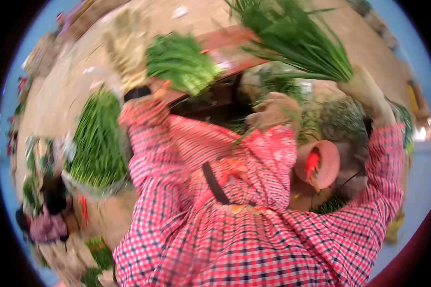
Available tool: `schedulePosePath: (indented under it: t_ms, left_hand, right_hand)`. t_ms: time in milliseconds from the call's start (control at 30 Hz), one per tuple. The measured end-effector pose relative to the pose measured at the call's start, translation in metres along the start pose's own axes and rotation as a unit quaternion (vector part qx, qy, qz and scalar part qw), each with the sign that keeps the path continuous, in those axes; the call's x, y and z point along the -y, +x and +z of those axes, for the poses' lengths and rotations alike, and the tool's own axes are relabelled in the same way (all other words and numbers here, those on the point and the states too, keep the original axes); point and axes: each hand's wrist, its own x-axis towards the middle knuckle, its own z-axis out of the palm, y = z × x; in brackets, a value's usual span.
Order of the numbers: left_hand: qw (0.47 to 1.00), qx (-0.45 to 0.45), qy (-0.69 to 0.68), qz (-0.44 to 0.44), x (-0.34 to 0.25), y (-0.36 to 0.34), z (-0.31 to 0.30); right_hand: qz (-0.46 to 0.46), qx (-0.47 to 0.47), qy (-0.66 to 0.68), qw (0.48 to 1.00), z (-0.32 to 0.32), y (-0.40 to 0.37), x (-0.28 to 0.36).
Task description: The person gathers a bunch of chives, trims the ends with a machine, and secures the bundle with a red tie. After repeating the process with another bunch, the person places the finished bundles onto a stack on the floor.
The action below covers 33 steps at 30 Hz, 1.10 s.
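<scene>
A bunch of long flat green leaves [301,43] is gripped at its base by the right hand [364,88], fist clenched round the stems. It is held up well above the red-brown wooden worktop [230,48]. The left hand [131,76] is lost in motion blur beside a second bunch of short green stalks w/ pale ends [182,64], which lies at the worktop's edge. Whether that bunch is grasped can't be told, though contact seems likely. Both arms are covered by red-and-white checked sleeves [388,162]. A bundle of green stalks in clear plastic wrap [98,138] is seen to the left on sandy ground, and a pink plastic cup [318,162] is seen between the arms.

Risks, as judged:
- Leaves could be shed from the raised bunch, since only the base is held & the tips fan loose.
- The bunch near the left hand could be knocked off the edge by the sleeve.
- The blur suggests fast movement, so stems could prob. be bruised or snapped.
</scene>
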Motion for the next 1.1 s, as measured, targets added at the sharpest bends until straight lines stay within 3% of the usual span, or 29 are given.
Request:
schedulePosePath:
  t_ms: [67,100,133,233,300,367,400,433,533,667,800,833,933,1033,1100]
  left_hand:
    - [0.978,-0.041,0.206,-0.004,0.017,-0.005,0.031]
    - [0.944,-0.061,0.324,0.009,0.015,-0.015,0.052]
    - [0.937,0.097,0.334,0.017,0.026,-0.027,0.073]
    - [0.931,0.186,0.254,-0.182,0.088,-0.035,0.098]
    - [0.917,0.086,0.203,-0.333,0.138,-0.052,0.14]
    - [0.938,0.127,0.006,-0.323,0.186,-0.075,0.144]
    - [0.939,0.057,-0.022,-0.339,0.219,-0.08,0.137]
    - [0.947,0.021,-0.07,-0.313,0.228,-0.075,0.142]
    - [0.96,-0.043,-0.125,-0.248,0.238,-0.058,0.126]
    - [0.974,-0.144,-0.106,-0.136,0.211,-0.056,0.108]
    - [0.978,-0.169,-0.079,-0.094,0.181,-0.056,0.077]
    - [0.967,-0.193,-0.128,-0.109,0.172,-0.053,0.074]
    - [0.975,-0.147,-0.147,-0.082,0.16,-0.053,0.071]
    - [0.959,-0.244,-0.143,-0.036,0.159,-0.048,0.064]
    - [0.958,-0.254,-0.135,-0.018,0.152,-0.044,0.065]
  right_hand:
    - [0.135,0.02,-0.07,0.988,-0.021,-0.003,0.019]
    - [0.096,-0.014,-0.109,0.989,-0.02,-0.004,0.022]
    - [0.053,-0.037,-0.146,0.987,-0.012,0.005,0.02]
    - [0.081,-0.03,-0.287,0.954,0.0,0.026,0.028]
    - [-0.002,-0.132,-0.37,0.92,0.015,0.025,0.032]
    - [-0.054,-0.209,-0.455,0.864,0.032,0.027,0.037]
    - [-0.06,-0.221,-0.517,0.825,0.041,0.026,0.047]
    - [-0.066,-0.231,-0.574,0.783,0.05,0.024,0.057]
    - [-0.111,-0.269,-0.584,0.758,0.074,0.015,0.082]
    - [-0.225,-0.39,-0.515,0.729,0.102,0.029,0.099]
    - [-0.26,-0.319,-0.476,0.777,0.121,0.032,0.117]
    - [-0.262,-0.323,-0.476,0.775,0.124,0.03,0.122]
    - [-0.265,-0.328,-0.479,0.77,0.128,0.025,0.138]
    - [-0.257,-0.317,-0.483,0.774,0.131,0.026,0.147]
    - [-0.276,-0.329,-0.467,0.773,0.129,0.028,0.152]
